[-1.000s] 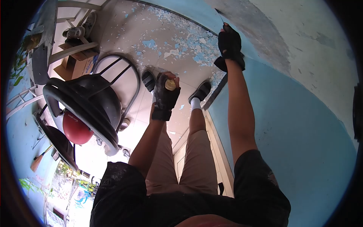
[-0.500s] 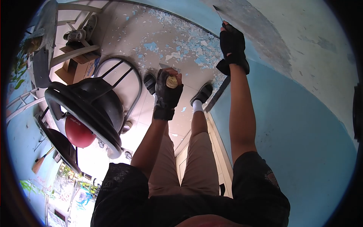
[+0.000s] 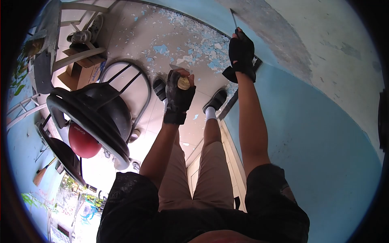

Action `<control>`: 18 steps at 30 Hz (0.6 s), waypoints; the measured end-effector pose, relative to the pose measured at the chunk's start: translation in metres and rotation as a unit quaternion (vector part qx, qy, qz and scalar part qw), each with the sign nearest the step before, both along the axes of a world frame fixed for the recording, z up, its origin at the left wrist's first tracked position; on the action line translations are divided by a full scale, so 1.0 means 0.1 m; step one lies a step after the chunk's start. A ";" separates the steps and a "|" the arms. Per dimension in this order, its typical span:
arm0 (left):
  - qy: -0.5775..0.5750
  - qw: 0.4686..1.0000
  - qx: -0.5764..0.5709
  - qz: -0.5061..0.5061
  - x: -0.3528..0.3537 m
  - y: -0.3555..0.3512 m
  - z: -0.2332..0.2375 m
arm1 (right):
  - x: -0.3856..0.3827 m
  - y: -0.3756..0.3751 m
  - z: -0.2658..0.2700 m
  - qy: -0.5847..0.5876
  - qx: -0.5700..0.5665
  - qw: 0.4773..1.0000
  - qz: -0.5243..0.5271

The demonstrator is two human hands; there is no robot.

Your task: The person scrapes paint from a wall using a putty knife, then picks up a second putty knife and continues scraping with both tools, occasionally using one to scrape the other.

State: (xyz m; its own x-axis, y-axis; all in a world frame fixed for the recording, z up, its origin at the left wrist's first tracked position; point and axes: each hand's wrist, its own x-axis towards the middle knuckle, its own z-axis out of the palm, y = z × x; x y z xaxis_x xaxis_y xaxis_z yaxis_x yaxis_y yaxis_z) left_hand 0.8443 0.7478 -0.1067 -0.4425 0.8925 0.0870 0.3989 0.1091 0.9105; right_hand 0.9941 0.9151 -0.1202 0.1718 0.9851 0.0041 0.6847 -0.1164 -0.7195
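My left hand, in a black fingerless glove, is wrapped round a scraper. The round, pale wooden end of its handle shows between thumb and fingers, and part of a flat grey blade sticks out beyond the knuckles. My right hand, gloved the same way, is stretched forward beside the wall. Its fingers close on another scraper, whose thin blade is seen edge-on and overlaps the bare grey patch of the wall. The glove hides that handle.
Blue and white paint flakes litter the floor along the wall base. Blue paint covers the lower wall. On the left stand a black chair with a red helmet, a cardboard box and shoes. My sandalled feet are below.
My right hand has shifted left and slightly toward me, with its scraper, whose blade now stands more upright in view. My left hand has barely moved.
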 end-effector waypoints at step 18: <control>-0.005 0.999 -0.032 -0.010 0.30 -0.11 0.04 | 0.18 0.18 -0.23 0.022 -0.114 0.989 0.089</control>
